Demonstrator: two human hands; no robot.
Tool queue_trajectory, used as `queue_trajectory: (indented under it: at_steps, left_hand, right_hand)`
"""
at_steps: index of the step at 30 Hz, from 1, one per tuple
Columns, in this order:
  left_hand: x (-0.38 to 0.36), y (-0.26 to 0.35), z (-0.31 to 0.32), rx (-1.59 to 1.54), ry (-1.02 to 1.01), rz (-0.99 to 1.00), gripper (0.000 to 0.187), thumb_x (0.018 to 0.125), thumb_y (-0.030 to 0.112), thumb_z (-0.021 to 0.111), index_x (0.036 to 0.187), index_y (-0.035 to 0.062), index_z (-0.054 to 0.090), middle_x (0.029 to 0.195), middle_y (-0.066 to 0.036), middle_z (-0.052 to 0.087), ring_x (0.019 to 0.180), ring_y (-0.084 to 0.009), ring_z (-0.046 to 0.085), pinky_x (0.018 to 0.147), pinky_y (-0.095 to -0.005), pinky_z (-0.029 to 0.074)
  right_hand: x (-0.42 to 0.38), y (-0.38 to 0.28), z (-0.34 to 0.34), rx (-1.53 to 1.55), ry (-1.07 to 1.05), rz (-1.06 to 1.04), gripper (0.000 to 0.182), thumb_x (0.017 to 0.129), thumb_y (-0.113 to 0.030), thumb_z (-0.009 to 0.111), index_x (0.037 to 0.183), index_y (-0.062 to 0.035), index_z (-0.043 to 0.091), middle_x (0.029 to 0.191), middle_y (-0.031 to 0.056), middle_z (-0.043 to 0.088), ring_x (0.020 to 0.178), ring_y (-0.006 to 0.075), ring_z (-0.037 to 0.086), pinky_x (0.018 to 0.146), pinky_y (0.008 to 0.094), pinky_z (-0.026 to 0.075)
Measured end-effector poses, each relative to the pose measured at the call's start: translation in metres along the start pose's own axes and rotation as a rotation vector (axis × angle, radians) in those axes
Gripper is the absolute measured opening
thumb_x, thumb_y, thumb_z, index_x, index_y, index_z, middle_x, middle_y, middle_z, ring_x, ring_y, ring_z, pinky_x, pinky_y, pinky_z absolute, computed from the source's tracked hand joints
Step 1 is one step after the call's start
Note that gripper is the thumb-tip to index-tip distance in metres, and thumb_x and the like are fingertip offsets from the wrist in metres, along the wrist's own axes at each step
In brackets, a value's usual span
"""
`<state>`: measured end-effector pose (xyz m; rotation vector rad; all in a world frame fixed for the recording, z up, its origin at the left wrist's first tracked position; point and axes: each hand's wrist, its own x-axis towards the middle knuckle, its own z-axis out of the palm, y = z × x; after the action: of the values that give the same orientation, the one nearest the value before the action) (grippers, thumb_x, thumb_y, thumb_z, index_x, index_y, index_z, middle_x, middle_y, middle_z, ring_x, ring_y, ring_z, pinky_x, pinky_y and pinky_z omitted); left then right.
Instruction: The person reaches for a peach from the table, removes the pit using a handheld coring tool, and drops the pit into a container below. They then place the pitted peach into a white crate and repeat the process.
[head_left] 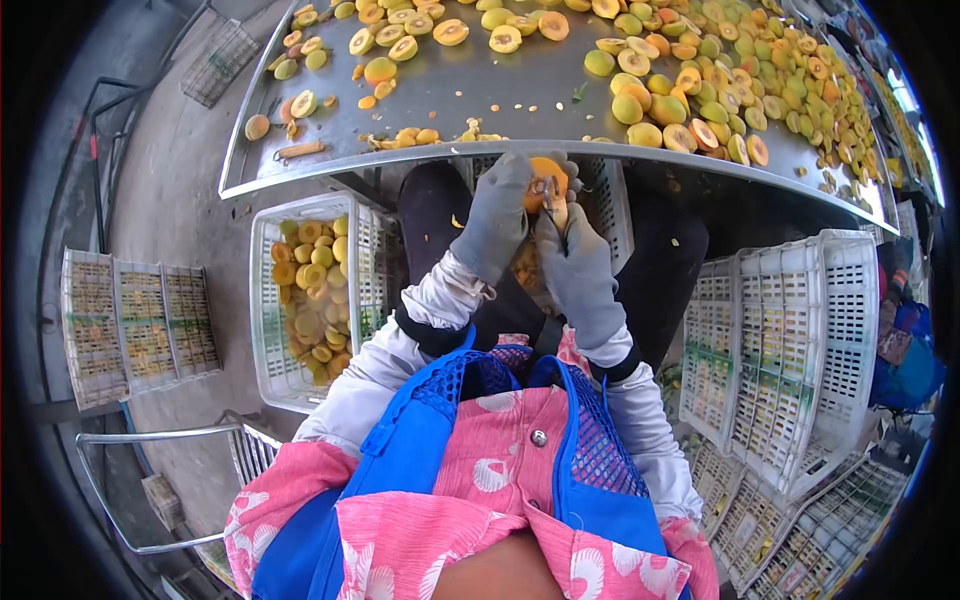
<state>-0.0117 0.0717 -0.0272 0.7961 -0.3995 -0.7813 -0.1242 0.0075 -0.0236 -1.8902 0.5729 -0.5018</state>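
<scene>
Peach (545, 180) sits in the left hand (497, 215), just off the near edge of the table (350, 120) and above the gap between the wearer's knees, its orange side showing. Both hands wear grey gloves. The left fingers are closed around the peach from the side and the far edge. The right hand (582, 265) has its fingers clamped on the pale handle of a small tool (556, 212), with the thumb lying along it; the tool's metal end is at the peach. How deep it reaches, I cannot tell.

On the metal table, halved fruit (740, 85) is heaped thickly to the right and scattered more thinly to the left. A wooden handle (300, 151) lies near the table's left corner, and yellow scraps (415, 136) line the near edge.

A white crate (262, 320) full of fruit stands on the floor left of the knees. Stacked crates (780, 350) stand to the right, with another person (905, 345), in blue, beyond them.
</scene>
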Motion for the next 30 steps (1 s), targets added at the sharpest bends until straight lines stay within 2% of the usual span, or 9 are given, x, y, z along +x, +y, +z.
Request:
queue_trajectory:
  at_steps: [2, 10, 12, 14, 15, 17, 22, 25, 30]
  left_hand:
    - [0.003, -0.001, 0.001, 0.032, 0.002, 0.005, 0.057, 0.100, 0.048, 0.043, 0.120, -0.0051, 0.055, 0.111, -0.019, 0.063, 0.097, -0.0264, 0.064, 0.087, -0.0388, 0.054]
    - [0.002, 0.000, 0.023, 0.155, 0.142, 0.049, 0.050, 0.103, 0.038, 0.041, 0.125, -0.0057, 0.053, 0.109, -0.019, 0.065, 0.092, -0.0246, 0.065, 0.082, -0.0353, 0.056]
    - [0.004, 0.003, 0.030, 0.112, 0.196, 0.071, 0.029, 0.100, 0.016, 0.044, 0.117, -0.0022, 0.058, 0.097, -0.013, 0.067, 0.079, -0.0174, 0.063, 0.073, -0.0290, 0.055]
    - [0.003, 0.006, 0.034, 0.113, 0.190, 0.039, 0.029, 0.100, 0.017, 0.044, 0.117, -0.0023, 0.059, 0.096, -0.013, 0.067, 0.078, -0.0170, 0.063, 0.073, -0.0283, 0.055]
    - [0.003, 0.007, 0.034, 0.114, 0.185, 0.010, 0.029, 0.100, 0.017, 0.044, 0.116, -0.0024, 0.060, 0.096, -0.013, 0.067, 0.077, -0.0166, 0.063, 0.073, -0.0277, 0.055]
    - [0.004, 0.009, 0.035, 0.109, 0.194, -0.025, 0.029, 0.100, 0.017, 0.045, 0.113, -0.0026, 0.062, 0.095, -0.012, 0.067, 0.076, -0.0163, 0.063, 0.072, -0.0271, 0.055]
    - [0.005, 0.002, 0.025, 0.183, 0.216, -0.071, 0.029, 0.101, 0.019, 0.046, 0.105, -0.0028, 0.065, 0.093, -0.012, 0.067, 0.074, -0.0155, 0.063, 0.072, -0.0271, 0.055]
    - [0.009, -0.006, 0.012, 0.592, 0.114, 0.036, 0.029, 0.101, 0.020, 0.048, 0.103, -0.0026, 0.065, 0.091, -0.011, 0.067, 0.075, -0.0149, 0.064, 0.072, -0.0269, 0.055]
    - [0.007, 0.001, 0.021, 0.122, -0.036, -0.128, 0.048, 0.102, 0.041, 0.042, 0.110, -0.0017, 0.063, 0.094, -0.013, 0.068, 0.080, -0.0184, 0.066, 0.072, -0.0305, 0.055]
  right_hand:
    - [0.000, -0.006, -0.002, -0.064, 0.016, 0.005, 0.026, 0.096, -0.020, 0.057, 0.109, 0.0020, 0.055, 0.081, 0.0197, 0.065, 0.073, 0.0279, 0.066, 0.065, 0.0361, 0.049]
    - [0.002, 0.005, 0.011, -0.039, 0.015, 0.011, 0.031, 0.098, -0.027, 0.054, 0.110, 0.0015, 0.051, 0.078, 0.0244, 0.063, 0.073, 0.0403, 0.065, 0.063, 0.0432, 0.049]
    - [0.001, 0.010, 0.014, 0.009, 0.033, -0.059, 0.031, 0.098, -0.030, 0.053, 0.105, 0.0008, 0.050, 0.073, 0.0265, 0.062, 0.069, 0.0460, 0.063, 0.059, 0.0486, 0.048]
    - [0.001, 0.004, 0.015, 0.243, -0.021, 0.062, 0.031, 0.098, -0.032, 0.052, 0.101, -0.0013, 0.050, 0.065, 0.0169, 0.060, 0.051, 0.0311, 0.060, 0.049, 0.0424, 0.046]
    - [0.001, 0.001, 0.011, 0.244, -0.022, 0.062, 0.031, 0.098, -0.032, 0.052, 0.101, -0.0013, 0.050, 0.065, 0.0169, 0.060, 0.051, 0.0311, 0.060, 0.049, 0.0424, 0.046]
    - [0.006, -0.036, -0.011, 0.394, -0.270, 0.597, 0.024, 0.100, -0.029, 0.050, 0.102, -0.0060, 0.055, 0.066, 0.0018, 0.054, 0.049, 0.0139, 0.050, 0.048, 0.0301, 0.044]
    - [0.007, -0.043, -0.024, 0.647, -0.412, 0.783, 0.022, 0.101, -0.031, 0.047, 0.091, -0.0116, 0.048, 0.060, -0.0024, 0.044, 0.042, 0.0088, 0.038, 0.040, 0.0268, 0.036]
    - [0.005, -0.041, -0.026, 0.742, -0.443, 0.852, 0.022, 0.101, -0.031, 0.045, 0.090, -0.0125, 0.046, 0.059, -0.0048, 0.038, 0.040, 0.0066, 0.033, 0.037, 0.0243, 0.029]
    - [0.009, -0.038, -0.043, 0.991, -0.647, 0.858, 0.029, 0.103, -0.038, 0.039, 0.087, -0.0141, 0.045, 0.059, -0.0079, 0.031, 0.041, 0.0021, 0.024, 0.036, 0.0205, 0.017]
